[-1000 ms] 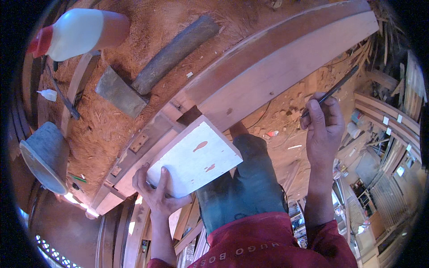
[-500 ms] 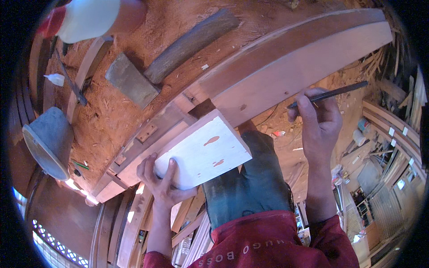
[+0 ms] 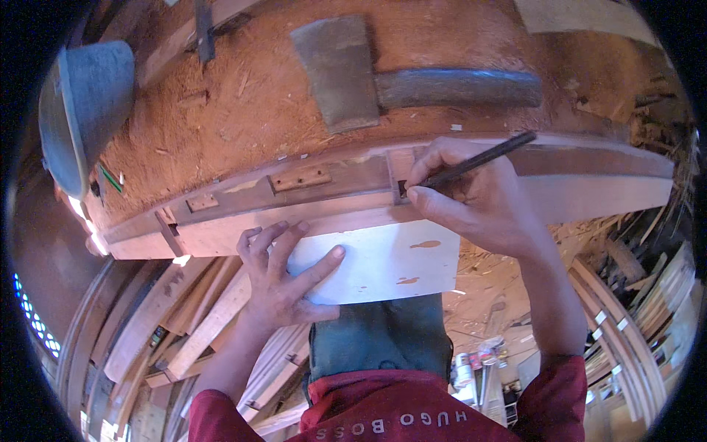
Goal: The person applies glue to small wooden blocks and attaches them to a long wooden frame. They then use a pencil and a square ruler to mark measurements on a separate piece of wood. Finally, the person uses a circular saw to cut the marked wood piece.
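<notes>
A block with a white face (image 3: pixel 375 265) and several brown bare spots lies against the near edge of a long curved wooden beam (image 3: pixel 589 197). My left hand (image 3: pixel 272 283) grips the block's left end, thumb across the white face and fingers at its far edge. In my right hand (image 3: pixel 482 199) is a slim dark stick-shaped tool (image 3: pixel 497 152), held like a pencil. Its lower end is hidden by the fingers, which are at the beam by a small dark notch (image 3: pixel 401 188), just beyond the block.
An axe (image 3: pixel 339 77) lies on the dusty brown bench (image 3: pixel 243 88) beyond the beam. A grey bucket (image 3: pixel 99 110) rests tipped at the far left. Lengths of timber (image 3: pixel 210 324) are stacked at the lower left, with curved pieces (image 3: pixel 615 331) on the right.
My right hand has brought the dark tool leftward to the beam beside the block. The view has turned, so the beam and block now lie nearly level. My left hand stays on the block.
</notes>
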Tool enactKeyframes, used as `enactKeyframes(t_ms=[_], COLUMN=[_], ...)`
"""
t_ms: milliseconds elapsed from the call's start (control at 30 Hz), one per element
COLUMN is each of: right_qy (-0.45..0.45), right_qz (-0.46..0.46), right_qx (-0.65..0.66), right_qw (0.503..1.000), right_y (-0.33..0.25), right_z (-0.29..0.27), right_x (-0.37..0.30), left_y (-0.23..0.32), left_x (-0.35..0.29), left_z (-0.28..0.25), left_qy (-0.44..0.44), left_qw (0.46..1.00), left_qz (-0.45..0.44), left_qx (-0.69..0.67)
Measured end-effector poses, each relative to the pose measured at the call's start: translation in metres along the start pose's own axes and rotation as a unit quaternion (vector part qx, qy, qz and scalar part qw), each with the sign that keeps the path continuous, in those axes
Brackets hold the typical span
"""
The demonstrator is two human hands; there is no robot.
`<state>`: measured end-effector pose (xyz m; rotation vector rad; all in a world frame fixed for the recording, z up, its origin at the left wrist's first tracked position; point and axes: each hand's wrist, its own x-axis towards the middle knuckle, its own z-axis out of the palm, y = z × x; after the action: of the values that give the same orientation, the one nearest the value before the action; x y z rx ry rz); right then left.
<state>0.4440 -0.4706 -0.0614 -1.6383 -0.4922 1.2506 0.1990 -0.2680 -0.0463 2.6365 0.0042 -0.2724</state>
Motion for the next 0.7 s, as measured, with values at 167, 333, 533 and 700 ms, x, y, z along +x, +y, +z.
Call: enactKeyframes(t_ms=[167,333,533,700], right_qy=[-0.064,-0.087,-0.080,-0.066], right_qz=[0.089,0.077,0.076,0.060], right_qx=[-0.064,-0.082,-0.072,-0.088], right_qw=[0.992,0.990,0.991,0.992], right_y=[-0.010,-0.008,-0.012,-0.007], right_z=[0.001,0.001,0.006,0.007], right_x=[0.017,0.022,0.023,0.021], left_y=[-0.002,-0.003,-0.003,-0.004], left_x=[-0.003,-0.004,-0.003,-0.003], left_z=[0.000,0.000,0.001,0.002], left_qy=[-0.023,-0.036,-0.019,-0.013], left_qw=[1.000,0.999,1.000,1.000], left_qz=[-0.012,-0.019,-0.017,-0.015], left_qx=[-0.002,-0.007,-0.010,-0.011])
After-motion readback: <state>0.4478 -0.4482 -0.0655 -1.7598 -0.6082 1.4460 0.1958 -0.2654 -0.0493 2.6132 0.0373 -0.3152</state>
